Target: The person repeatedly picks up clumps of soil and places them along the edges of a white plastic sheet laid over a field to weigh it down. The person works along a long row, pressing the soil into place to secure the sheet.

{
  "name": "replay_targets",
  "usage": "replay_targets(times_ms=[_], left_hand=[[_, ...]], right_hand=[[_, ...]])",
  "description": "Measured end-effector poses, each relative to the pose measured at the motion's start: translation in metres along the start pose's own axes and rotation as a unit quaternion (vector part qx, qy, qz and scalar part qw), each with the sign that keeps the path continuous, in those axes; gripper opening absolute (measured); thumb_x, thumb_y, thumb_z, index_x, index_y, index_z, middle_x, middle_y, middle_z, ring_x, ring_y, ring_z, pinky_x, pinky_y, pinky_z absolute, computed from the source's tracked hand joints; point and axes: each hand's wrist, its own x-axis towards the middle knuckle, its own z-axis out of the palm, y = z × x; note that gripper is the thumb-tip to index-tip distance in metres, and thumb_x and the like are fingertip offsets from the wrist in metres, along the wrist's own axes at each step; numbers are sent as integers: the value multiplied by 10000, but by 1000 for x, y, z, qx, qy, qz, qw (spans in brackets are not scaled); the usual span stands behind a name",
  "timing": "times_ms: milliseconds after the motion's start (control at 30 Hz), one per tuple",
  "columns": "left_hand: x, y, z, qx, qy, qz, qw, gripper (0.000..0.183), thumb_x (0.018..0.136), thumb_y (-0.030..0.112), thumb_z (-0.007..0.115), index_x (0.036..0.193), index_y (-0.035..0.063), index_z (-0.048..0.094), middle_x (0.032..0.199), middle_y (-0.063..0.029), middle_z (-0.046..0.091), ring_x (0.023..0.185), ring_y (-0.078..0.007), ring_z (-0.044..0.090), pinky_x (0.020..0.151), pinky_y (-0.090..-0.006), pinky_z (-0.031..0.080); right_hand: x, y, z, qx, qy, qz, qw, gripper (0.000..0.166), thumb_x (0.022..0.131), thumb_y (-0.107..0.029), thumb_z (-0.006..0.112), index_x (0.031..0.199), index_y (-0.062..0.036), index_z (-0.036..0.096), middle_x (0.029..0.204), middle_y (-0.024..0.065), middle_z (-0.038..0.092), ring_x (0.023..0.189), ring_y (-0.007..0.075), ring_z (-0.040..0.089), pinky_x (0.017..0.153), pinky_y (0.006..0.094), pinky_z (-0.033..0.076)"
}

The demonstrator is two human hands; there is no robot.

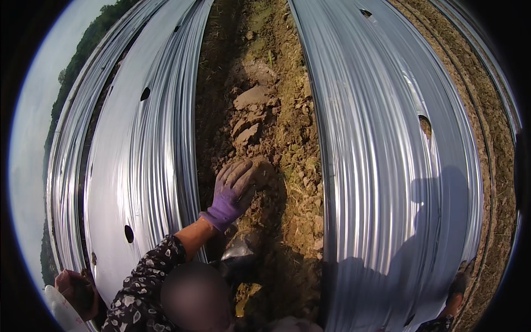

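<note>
My left hand (234, 191), in a purple glove caked with mud, is over the furrow (298, 174) between two film-covered beds. Its fingers curl around a brown clod of soil (263, 171). Farther up the furrow lie broken slabs of earth (251, 97). At the lower right rim is my right hand (464, 269), small and dark, beside the outer edge of the silver plastic mulch film (365, 166). What its fingers do is too unclear to see. Below my left hand, a dark, shiny boot (238, 251) stands in the soil.
More silver mulch film (112, 166) covers the bed on the left, with cut holes (129, 234). Another hole (425, 126) opens in the right film, where a shadow (444, 216) falls. A reddish object (76, 286), not clearly seen, is at lower left. Bare soil (493, 124) borders the right bed.
</note>
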Motion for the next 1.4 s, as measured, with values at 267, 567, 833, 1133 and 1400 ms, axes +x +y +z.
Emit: replay_targets(times_ms=[267,567,833,1133,1400], left_hand=[[-15,-29,19,106,-148,-89,979,820,767,432,695,1445,112,362,1379,-176,456,1277,-369,421,1083,-515,285],[15,-18,68,177,-224,-100,953,859,795,439,660,1504,204,235,1368,-203,458,1232,-412,454,1025,-530,353],[46,-41,52,72,-343,-185,918,916,701,436,734,1478,241,291,1245,-183,552,1043,-407,590,852,-493,497],[12,-34,42,21,-254,-147,956,816,767,489,685,1455,189,365,1374,-179,471,1265,-408,439,1086,-473,314],[48,-111,76,-251,-142,-389,875,670,788,302,693,1373,62,474,1204,-182,604,1085,-316,607,979,-384,456]], right_hand=[[21,59,-11,192,-38,42,980,512,1021,-229,406,1484,-47,286,1455,183,404,1235,279,482,988,335,402],[51,157,26,244,6,-48,969,579,998,-435,435,1470,-112,343,1424,91,458,1057,150,526,906,279,418],[23,66,-2,214,-28,65,974,550,1009,-387,418,1477,-113,330,1412,101,471,1131,197,511,959,286,398],[6,34,-14,142,-35,82,986,548,1015,-348,403,1499,-121,283,1423,117,459,1239,268,486,1028,315,377],[4,1,-12,383,-21,173,907,602,1001,-420,414,1501,-113,282,1531,72,302,1374,219,334,1075,344,327]])
